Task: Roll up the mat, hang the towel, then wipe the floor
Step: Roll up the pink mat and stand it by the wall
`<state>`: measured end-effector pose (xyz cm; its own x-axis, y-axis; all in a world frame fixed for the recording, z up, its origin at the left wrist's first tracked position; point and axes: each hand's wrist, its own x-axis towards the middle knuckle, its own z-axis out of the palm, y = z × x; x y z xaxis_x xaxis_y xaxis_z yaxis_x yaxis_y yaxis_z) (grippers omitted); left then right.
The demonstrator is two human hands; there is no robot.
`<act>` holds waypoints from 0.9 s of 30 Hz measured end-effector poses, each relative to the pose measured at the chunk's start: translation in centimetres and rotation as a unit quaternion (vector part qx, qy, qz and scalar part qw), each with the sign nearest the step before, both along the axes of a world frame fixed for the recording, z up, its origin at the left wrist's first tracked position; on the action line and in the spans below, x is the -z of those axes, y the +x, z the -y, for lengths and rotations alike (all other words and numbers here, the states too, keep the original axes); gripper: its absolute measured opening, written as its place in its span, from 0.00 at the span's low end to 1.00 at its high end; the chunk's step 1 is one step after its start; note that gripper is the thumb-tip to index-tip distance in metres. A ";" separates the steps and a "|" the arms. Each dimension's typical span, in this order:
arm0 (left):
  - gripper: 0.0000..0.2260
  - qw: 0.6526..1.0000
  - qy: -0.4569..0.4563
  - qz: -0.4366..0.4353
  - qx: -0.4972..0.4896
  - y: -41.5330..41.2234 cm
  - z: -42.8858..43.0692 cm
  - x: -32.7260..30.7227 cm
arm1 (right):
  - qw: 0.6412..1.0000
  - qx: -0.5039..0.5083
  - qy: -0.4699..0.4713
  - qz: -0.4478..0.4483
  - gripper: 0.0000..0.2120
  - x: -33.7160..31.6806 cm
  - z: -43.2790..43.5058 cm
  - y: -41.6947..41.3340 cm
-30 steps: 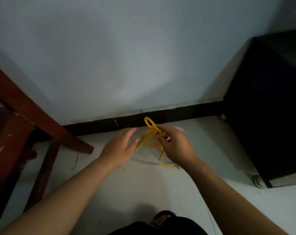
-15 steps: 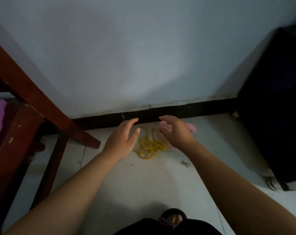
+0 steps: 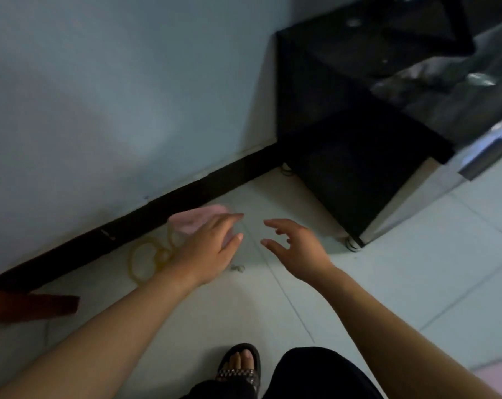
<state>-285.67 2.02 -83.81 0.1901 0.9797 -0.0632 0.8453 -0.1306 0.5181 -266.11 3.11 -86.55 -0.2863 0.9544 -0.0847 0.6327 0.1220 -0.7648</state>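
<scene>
A loose yellow cord lies in loops on the pale tiled floor near the black skirting board. A small pink cloth lies beside it against the wall. My left hand hovers over the cloth and the cord with its fingers spread, holding nothing. My right hand is to its right above bare tile, fingers loosely bent and empty. No mat is in view.
A black cabinet on castors stands at the right against the wall, with a shiny metal edge beyond it. A red-brown wooden leg pokes in at the left. My sandalled foot is at the bottom. A bit of fluff lies on the tile.
My right hand let go of the yellow cord, which now lies on the floor. Both hands drew back open and the view swung right, bringing the black cabinet closer to the middle.
</scene>
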 end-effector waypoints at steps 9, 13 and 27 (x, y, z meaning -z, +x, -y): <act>0.24 0.965 -0.019 -0.020 0.262 16.3 -1.9 1.4 | 0.977 0.212 0.011 0.011 0.18 1.3 5.9 15.4; 0.20 0.932 -0.014 -0.017 0.362 23.1 -1.3 1.7 | 0.950 0.313 0.007 0.006 0.18 1.6 9.6 20.9; 0.19 0.810 0.083 -0.094 0.573 43.4 3.1 -0.4 | 0.870 0.492 0.014 0.023 0.19 1.6 22.9 34.9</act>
